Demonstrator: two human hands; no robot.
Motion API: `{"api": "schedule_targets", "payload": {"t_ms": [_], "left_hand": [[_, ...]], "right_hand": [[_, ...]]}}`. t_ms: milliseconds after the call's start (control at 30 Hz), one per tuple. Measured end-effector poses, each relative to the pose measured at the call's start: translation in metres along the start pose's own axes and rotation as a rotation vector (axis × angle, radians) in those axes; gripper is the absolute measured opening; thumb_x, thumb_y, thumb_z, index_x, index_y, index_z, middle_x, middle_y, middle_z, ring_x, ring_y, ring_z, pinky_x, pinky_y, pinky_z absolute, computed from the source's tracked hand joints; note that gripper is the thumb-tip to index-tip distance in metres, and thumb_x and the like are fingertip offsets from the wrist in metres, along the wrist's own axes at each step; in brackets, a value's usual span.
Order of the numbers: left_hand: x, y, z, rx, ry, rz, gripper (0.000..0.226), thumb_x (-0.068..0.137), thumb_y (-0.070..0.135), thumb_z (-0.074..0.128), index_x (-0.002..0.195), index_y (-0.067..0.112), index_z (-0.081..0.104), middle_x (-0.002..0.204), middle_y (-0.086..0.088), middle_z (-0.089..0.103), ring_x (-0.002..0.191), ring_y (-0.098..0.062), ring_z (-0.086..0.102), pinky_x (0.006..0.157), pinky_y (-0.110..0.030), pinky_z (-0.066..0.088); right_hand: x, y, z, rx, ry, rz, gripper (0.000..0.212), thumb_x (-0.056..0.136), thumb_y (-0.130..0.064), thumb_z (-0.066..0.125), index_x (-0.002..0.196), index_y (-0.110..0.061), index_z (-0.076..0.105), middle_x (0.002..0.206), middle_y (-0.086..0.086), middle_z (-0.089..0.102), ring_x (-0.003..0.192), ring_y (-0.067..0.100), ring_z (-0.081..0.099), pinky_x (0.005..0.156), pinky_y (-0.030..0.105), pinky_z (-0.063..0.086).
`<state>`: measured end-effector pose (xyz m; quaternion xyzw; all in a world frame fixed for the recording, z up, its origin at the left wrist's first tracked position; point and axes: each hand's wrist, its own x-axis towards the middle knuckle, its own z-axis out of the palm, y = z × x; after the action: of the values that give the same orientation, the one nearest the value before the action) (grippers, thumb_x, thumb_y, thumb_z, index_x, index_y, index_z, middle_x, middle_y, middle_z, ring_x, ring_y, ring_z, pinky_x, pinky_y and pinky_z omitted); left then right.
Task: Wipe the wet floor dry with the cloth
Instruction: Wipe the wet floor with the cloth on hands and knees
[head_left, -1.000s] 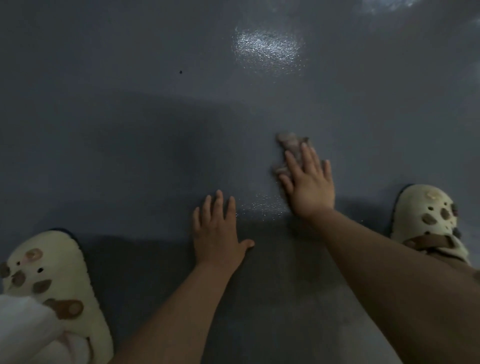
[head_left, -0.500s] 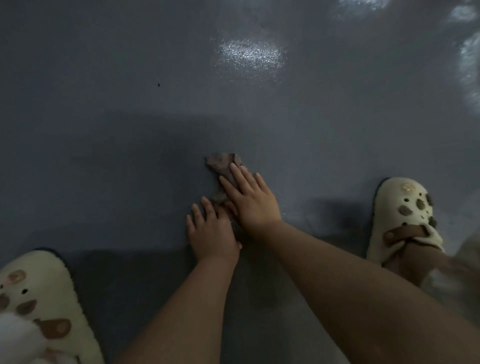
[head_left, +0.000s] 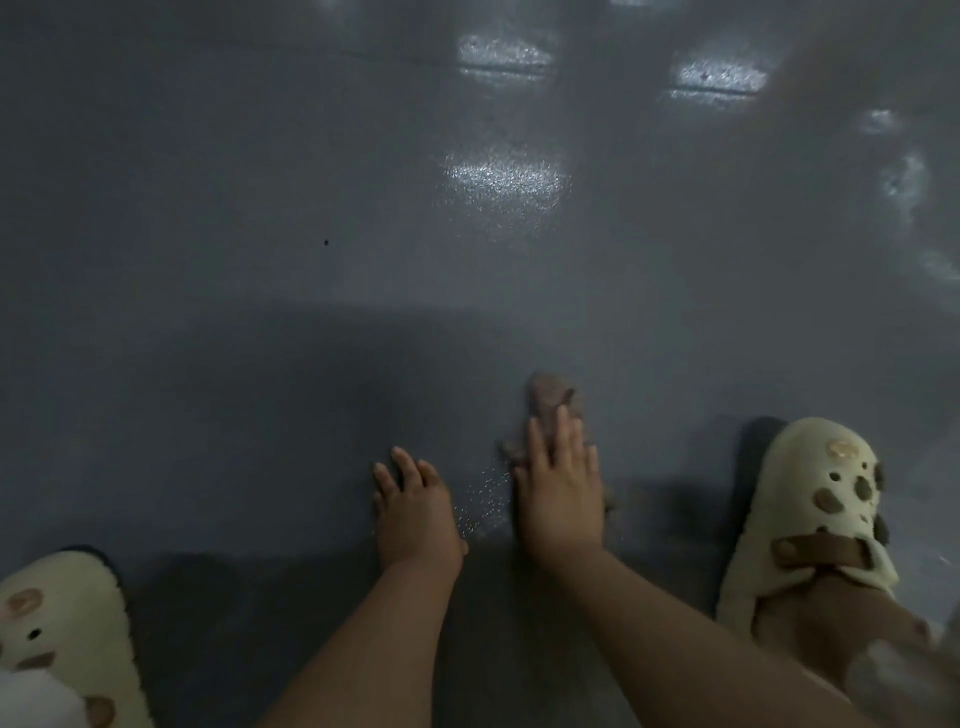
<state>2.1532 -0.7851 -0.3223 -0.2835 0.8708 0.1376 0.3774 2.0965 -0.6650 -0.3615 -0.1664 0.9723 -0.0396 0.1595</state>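
Observation:
A small brownish cloth lies on the dark grey floor, mostly hidden under my right hand, which presses flat on it with fingers stretched forward. Its far end pokes out beyond my fingertips. My left hand rests flat on the bare floor just to the left, fingers apart, holding nothing. Tiny glinting water droplets speckle the floor between the two hands.
My cream slippers with brown spots stand on either side: the left slipper at the bottom left, the right slipper at the right. Light reflections shine on the floor farther ahead. A small dark speck lies to the left.
My right hand has slid the cloth back to the right, away from my left hand, after bringing it up against it half a second ago. My left hand stays planted.

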Motion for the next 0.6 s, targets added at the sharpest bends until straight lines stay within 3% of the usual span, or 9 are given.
{"api": "schedule_targets", "payload": {"t_ms": [67,200,267,400,500,600], "left_hand": [[0.001,0.0,0.001,0.003,0.019,-0.002,0.097,0.084,0.032,0.069,0.15,0.004,0.002,0.156,-0.019,-0.012,0.144,-0.041,-0.004,0.117,-0.041,0.013],[0.003,0.001,0.001,0.003,0.039,-0.005,0.097,0.084,0.03,0.069,0.15,0.005,0.003,0.157,-0.019,-0.011,0.144,-0.041,-0.002,0.117,-0.041,0.014],[0.003,0.001,0.001,0.001,0.034,-0.002,0.098,0.083,0.032,0.07,0.15,0.004,0.004,0.156,-0.02,-0.011,0.144,-0.041,-0.002,0.117,-0.041,0.013],[0.004,0.001,0.0,-0.006,0.031,-0.002,0.1,0.082,0.033,0.071,0.15,0.005,0.004,0.156,-0.02,-0.012,0.144,-0.041,-0.002,0.116,-0.041,0.014],[0.005,0.0,0.0,-0.015,0.025,0.002,0.101,0.082,0.034,0.071,0.15,0.005,0.003,0.156,-0.021,-0.013,0.143,-0.042,-0.003,0.116,-0.042,0.013],[0.004,-0.001,0.001,-0.015,0.022,0.009,0.1,0.083,0.035,0.07,0.15,0.006,0.003,0.155,-0.021,-0.015,0.143,-0.042,-0.004,0.117,-0.042,0.012]], "right_hand": [[-0.016,-0.01,0.007,-0.023,-0.051,-0.175,0.053,0.087,-0.041,0.035,0.13,-0.018,0.057,0.142,0.015,0.046,0.13,0.031,0.045,0.104,0.045,0.036],[-0.018,0.001,0.008,-0.065,-0.102,-0.39,0.053,0.086,-0.044,0.035,0.13,-0.022,0.055,0.141,0.01,0.048,0.131,0.026,0.042,0.106,0.042,0.036],[-0.01,0.014,0.004,-0.105,-0.136,-0.404,0.054,0.088,-0.046,0.033,0.13,-0.023,0.057,0.139,0.008,0.051,0.127,0.024,0.05,0.1,0.044,0.044],[0.008,0.049,-0.011,-0.104,-0.131,-0.265,0.053,0.089,-0.044,0.034,0.129,-0.02,0.058,0.14,0.011,0.05,0.125,0.027,0.052,0.098,0.047,0.042],[0.018,0.08,-0.019,-0.088,-0.065,-0.107,0.061,0.089,-0.048,0.025,0.138,-0.019,0.049,0.148,0.011,0.039,0.133,0.028,0.042,0.107,0.041,0.029],[0.022,0.102,-0.025,-0.047,-0.015,0.017,0.064,0.093,-0.052,0.012,0.151,-0.025,0.015,0.159,0.006,0.002,0.147,0.021,0.006,0.115,0.032,0.003]]}}
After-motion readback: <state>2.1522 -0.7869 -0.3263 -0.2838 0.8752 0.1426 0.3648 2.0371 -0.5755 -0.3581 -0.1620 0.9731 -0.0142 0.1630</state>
